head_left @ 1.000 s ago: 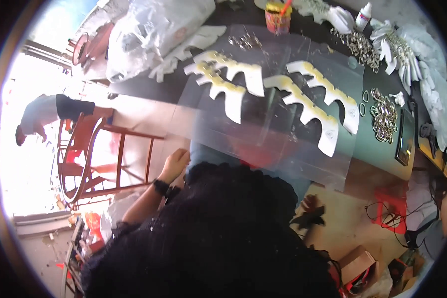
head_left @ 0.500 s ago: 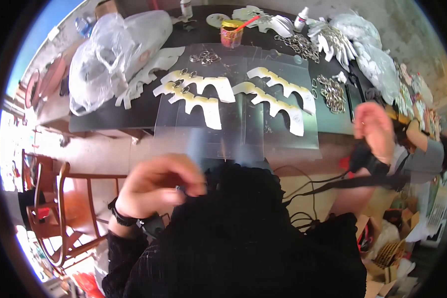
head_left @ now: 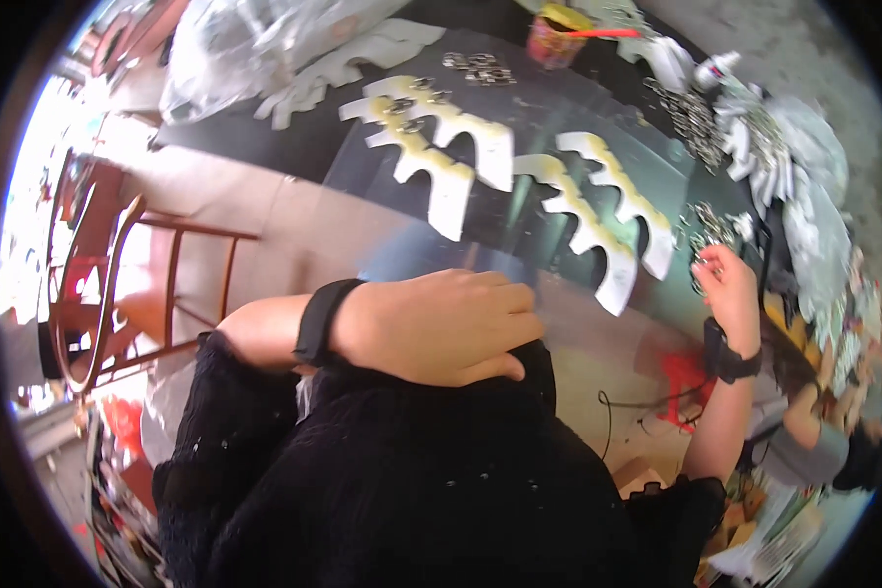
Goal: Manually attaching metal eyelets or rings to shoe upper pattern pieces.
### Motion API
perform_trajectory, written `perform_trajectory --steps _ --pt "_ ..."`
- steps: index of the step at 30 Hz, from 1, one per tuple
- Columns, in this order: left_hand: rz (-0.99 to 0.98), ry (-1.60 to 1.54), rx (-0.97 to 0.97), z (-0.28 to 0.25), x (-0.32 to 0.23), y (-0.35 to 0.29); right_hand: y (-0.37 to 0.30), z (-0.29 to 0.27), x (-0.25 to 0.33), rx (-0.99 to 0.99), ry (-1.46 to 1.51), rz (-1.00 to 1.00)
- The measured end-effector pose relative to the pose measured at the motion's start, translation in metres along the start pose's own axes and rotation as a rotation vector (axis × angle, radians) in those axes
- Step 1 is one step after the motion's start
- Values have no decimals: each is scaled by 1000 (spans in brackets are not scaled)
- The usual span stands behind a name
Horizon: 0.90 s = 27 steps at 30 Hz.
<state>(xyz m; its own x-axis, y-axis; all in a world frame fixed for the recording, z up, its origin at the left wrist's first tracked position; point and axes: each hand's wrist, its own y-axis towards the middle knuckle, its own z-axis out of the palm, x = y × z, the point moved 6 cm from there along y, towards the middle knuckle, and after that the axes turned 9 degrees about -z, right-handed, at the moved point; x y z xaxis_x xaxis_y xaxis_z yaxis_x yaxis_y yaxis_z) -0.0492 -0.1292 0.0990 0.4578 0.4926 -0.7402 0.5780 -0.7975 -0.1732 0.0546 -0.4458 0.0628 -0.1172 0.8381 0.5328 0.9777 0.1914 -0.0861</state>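
My right hand (head_left: 730,289) reaches to the small pile of silvery metal rings (head_left: 712,223) at the table's right edge. Its thumb and fingers are pinched together at the pile's near end, on what looks like a metal ring. My left hand (head_left: 441,328) hovers palm down in front of my body, thumb apart from the loosely bent fingers, with nothing visible in it. Ahead of it lie white notched strips with yellowish edges: a left pair (head_left: 449,196) with several rings on it, and a right pair (head_left: 612,279) without rings.
Clear sheets (head_left: 519,230) lie under the strips on the dark table (head_left: 265,147). More rings (head_left: 478,69), a yellow-rimmed tub (head_left: 559,39) with a red stick, a white bottle (head_left: 717,67) and plastic bags (head_left: 255,59) stand farther back. A wooden chair (head_left: 171,274) is at left; another person (head_left: 813,441) sits at right.
My view has turned, so the table appears tilted. My right hand has moved to the ring pile and closed its fingers there. My left hand has moved rightward across my front and turned palm down.
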Motion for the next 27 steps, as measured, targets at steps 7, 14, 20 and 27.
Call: perform_trajectory --steps 7,14,20,27 --pt "-184 23 -235 1 41 -37 27 30 -40 1 -279 -106" --pt "-240 78 -307 -19 58 -69 19 41 -83 -181 32 251" --pt "-73 116 -234 -58 62 -44 22 49 -61 -219 -32 163" --pt "-74 314 -239 -64 95 12 25 46 -85 -257 66 272"
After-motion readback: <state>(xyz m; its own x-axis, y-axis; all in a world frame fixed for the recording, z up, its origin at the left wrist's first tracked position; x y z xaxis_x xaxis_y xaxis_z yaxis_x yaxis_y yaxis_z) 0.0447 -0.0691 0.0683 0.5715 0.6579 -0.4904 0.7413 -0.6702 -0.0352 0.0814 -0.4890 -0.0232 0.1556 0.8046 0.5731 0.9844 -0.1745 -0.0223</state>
